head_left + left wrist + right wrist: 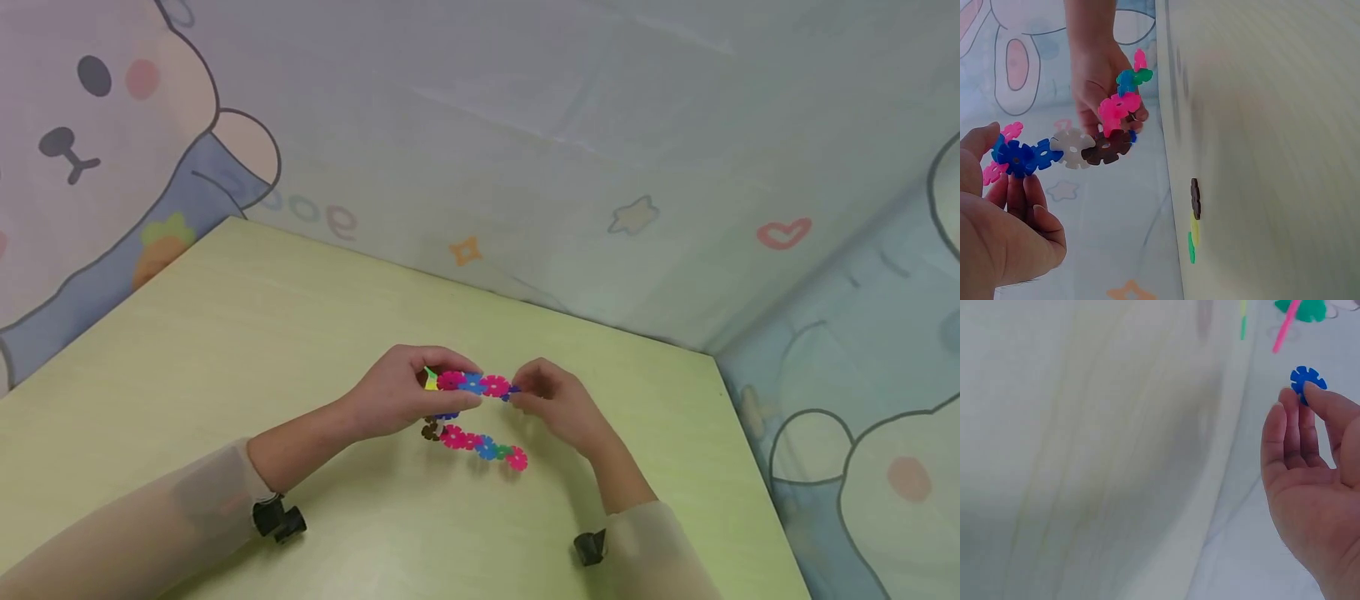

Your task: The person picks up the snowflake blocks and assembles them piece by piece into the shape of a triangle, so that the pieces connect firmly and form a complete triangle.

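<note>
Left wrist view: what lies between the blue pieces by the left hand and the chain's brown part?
A white flower-shaped piece, touching the blue pieces and the brown part; the left wrist view shows it.

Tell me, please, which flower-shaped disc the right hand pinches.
The blue disc between the right hand's thumb and fingers; the other discs lie outside its pinch.

My left forearm [300, 447] and right forearm [624, 479] reach forward and angle inward, with my left grip [401, 390] and right grip [561, 404] near each other but apart, each pinching between thumb [1335, 409] and fingers [1274, 434].
</note>
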Motion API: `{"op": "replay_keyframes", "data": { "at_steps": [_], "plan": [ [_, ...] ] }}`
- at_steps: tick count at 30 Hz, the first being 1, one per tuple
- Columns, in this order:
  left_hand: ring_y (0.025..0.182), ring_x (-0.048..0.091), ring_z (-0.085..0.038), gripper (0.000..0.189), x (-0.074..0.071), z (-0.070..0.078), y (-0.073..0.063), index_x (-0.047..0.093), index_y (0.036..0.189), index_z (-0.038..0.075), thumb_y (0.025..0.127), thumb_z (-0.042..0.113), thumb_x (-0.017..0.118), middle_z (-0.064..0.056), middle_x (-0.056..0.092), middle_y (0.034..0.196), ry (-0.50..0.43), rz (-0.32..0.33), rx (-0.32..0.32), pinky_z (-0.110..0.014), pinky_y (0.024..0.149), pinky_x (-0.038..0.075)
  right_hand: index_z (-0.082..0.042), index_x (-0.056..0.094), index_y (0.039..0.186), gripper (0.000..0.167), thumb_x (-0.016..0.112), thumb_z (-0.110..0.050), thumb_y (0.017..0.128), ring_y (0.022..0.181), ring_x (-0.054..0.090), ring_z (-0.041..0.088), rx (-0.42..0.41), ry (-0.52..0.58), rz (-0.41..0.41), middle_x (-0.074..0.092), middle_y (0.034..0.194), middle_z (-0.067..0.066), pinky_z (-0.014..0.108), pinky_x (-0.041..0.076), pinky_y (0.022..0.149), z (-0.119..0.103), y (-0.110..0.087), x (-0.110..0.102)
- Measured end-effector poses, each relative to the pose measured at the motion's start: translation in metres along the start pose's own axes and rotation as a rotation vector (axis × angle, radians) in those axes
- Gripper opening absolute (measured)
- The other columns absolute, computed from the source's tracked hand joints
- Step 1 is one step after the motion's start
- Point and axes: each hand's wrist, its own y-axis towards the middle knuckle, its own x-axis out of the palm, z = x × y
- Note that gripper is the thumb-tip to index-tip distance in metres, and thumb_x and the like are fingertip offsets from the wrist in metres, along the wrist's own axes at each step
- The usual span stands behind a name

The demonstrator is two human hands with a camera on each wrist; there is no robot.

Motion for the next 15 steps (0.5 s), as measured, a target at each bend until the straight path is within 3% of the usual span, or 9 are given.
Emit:
{"op": "replay_keyframes", "data": {
  "at_steps": [3, 8, 15],
  "plan": [
    [0.068, 0.052, -0.021, 0.034, 0.000, 0.001, 0.000, 0.081, 0.126, 0.027, 0.094, 0.035, 0.088, -0.002, 0.072, 0.099, -0.003, -0.005, 0.002, -0.028, 0.055, 0.043, -0.016, 0.069, 0.123, 0.021, 0.077, -0.015, 0.103, 0.107, 0.074, 0.031, -0.030, 0.068, 0.025, 0.072, 0.116, 0.009, 0.044, 0.064, 0.098, -0.006, -0.012, -0.003],
    [0.068, 0.053, -0.021, 0.034, 0.001, 0.001, 0.000, 0.081, 0.126, 0.027, 0.093, 0.034, 0.088, -0.002, 0.072, 0.100, -0.009, -0.009, -0.006, -0.028, 0.055, 0.043, -0.010, 0.070, 0.126, 0.024, 0.077, -0.015, 0.104, 0.105, 0.077, 0.033, -0.109, 0.215, 0.054, 0.071, 0.116, 0.011, 0.035, 0.065, 0.098, -0.017, -0.033, -0.008],
    [0.072, 0.054, -0.022, 0.035, 0.003, 0.001, -0.001, 0.081, 0.127, 0.027, 0.093, 0.034, 0.088, -0.001, 0.072, 0.102, 0.016, -0.013, -0.009, -0.027, 0.055, 0.042, -0.004, 0.071, 0.136, 0.032, 0.075, -0.011, 0.105, 0.100, 0.082, 0.021, -0.139, 0.391, 0.017, 0.070, 0.109, 0.005, 0.036, 0.065, 0.099, -0.030, -0.056, -0.015]
  ]
}}
